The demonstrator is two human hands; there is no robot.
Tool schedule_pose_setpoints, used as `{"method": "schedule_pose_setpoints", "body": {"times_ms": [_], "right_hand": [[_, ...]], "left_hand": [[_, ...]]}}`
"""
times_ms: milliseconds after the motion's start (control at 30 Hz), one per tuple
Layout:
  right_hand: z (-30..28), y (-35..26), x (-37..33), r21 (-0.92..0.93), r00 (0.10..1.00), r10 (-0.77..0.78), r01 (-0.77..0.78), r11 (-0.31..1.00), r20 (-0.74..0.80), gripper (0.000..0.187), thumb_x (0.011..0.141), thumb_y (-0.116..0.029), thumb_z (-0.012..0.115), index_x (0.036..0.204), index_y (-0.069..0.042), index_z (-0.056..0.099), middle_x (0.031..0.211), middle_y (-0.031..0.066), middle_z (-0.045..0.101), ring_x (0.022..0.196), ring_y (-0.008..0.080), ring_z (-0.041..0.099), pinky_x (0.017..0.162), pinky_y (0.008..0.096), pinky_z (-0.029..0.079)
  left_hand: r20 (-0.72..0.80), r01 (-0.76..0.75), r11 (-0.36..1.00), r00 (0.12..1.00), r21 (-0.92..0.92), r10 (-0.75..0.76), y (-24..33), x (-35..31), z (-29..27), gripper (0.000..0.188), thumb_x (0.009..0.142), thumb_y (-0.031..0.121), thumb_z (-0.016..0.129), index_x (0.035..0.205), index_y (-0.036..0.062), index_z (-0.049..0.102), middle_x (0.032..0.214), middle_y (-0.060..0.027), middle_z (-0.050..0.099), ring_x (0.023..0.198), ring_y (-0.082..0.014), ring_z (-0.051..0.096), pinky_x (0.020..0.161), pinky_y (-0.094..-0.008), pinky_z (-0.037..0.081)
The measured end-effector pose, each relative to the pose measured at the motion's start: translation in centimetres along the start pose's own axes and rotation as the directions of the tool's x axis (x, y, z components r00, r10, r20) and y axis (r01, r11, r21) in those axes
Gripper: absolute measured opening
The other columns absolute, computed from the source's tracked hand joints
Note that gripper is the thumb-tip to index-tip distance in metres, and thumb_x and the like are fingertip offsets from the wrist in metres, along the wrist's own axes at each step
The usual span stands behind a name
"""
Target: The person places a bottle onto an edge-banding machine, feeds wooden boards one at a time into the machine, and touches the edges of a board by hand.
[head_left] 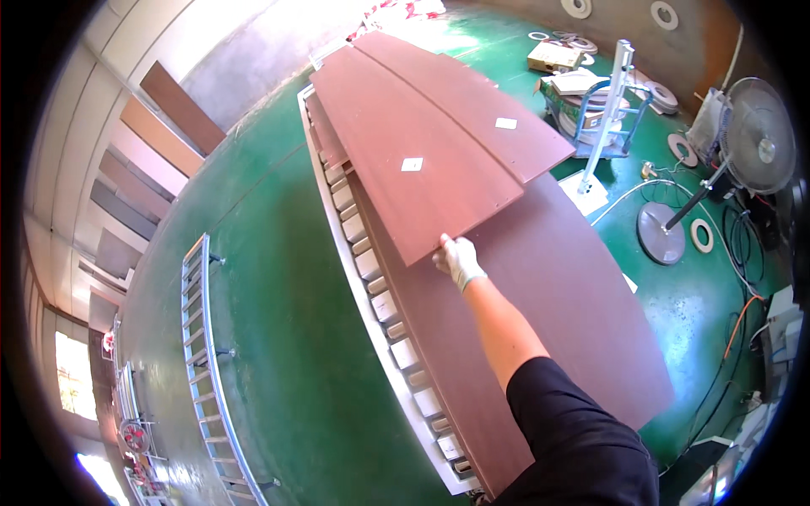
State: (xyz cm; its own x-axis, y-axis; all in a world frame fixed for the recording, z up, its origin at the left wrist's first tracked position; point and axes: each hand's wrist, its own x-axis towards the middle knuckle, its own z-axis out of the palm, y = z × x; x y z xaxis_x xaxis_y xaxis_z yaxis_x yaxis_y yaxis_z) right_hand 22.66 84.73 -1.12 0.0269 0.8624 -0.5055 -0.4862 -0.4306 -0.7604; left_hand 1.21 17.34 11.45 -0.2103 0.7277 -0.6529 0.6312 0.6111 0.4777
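My right hand [460,260], in a pale glove, grips the near end of a long reddish-brown board [413,202], its fingers closed at the board's edge. A small white label [412,164] sits on that board. Against its right side lies a second brown board [502,139], also with a white label [506,123]. Both rest over a larger, darker brown panel [540,287] that runs beneath my forearm. Under the panel is a long conveyor [371,308] with a white side rail and rollers. My left hand is out of the picture.
A metal roller frame [202,337] stands on the green floor [287,363] to the left. At the right are a standing fan [759,135], a blue trolley [603,126] with stacked rolls, a white upright stand [603,118] and loose cables [730,337]. Panels [181,110] lean along the far left wall.
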Motion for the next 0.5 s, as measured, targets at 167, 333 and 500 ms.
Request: {"method": "schedule_pose_setpoints", "body": {"times_ms": [167, 333, 500], "right_hand": [[-3.6, 5.2, -12.0, 0.052, 0.999, -0.022, 0.02, 0.998, 0.031, 0.038, 0.102, -0.036, 0.066, 0.115, -0.001, 0.059, 0.095, 0.0114, 0.066, 0.081, 0.0246, 0.068, 0.073, 0.0419, 0.061], [-14.4, 10.8, -27.5, -0.344, 0.971, -0.003, 0.086, 0.935, 0.237, 0.035, 0.104, -0.038, 0.063, 0.112, -0.004, 0.062, 0.093, 0.0057, 0.068, 0.084, 0.0186, 0.067, 0.076, 0.036, 0.057], [-21.4, 13.7, -41.7, 0.26, 0.973, 0.215, -0.23, 0.938, 0.083, 0.042, 0.104, -0.027, 0.061, 0.137, -0.001, 0.054, 0.131, 0.0099, 0.063, 0.112, 0.026, 0.066, 0.097, 0.0473, 0.055]], "left_hand": [[0.028, -0.114, 0.993, 0.993, 0.018, 0.113, -0.8, 0.1, 0.8, 0.039, 0.104, 0.033, 0.045, 0.102, 0.001, 0.068, 0.106, -0.026, 0.066, 0.097, -0.0477, 0.059, 0.082, -0.0548, 0.046], [0.196, -0.265, 0.962, 0.949, 0.071, 0.248, -5.2, 0.4, 2.5, 0.04, 0.104, 0.032, 0.043, 0.104, 0.0008, 0.068, 0.112, -0.0279, 0.066, 0.102, -0.0501, 0.058, 0.082, -0.056, 0.044], [0.247, -0.241, 0.971, 0.94, -0.006, 0.235, -10.2, 4.3, 2.5, 0.045, 0.105, 0.038, 0.046, 0.114, 0.0014, 0.069, 0.119, -0.0239, 0.068, 0.111, -0.0414, 0.061, 0.089, -0.049, 0.047]]}}
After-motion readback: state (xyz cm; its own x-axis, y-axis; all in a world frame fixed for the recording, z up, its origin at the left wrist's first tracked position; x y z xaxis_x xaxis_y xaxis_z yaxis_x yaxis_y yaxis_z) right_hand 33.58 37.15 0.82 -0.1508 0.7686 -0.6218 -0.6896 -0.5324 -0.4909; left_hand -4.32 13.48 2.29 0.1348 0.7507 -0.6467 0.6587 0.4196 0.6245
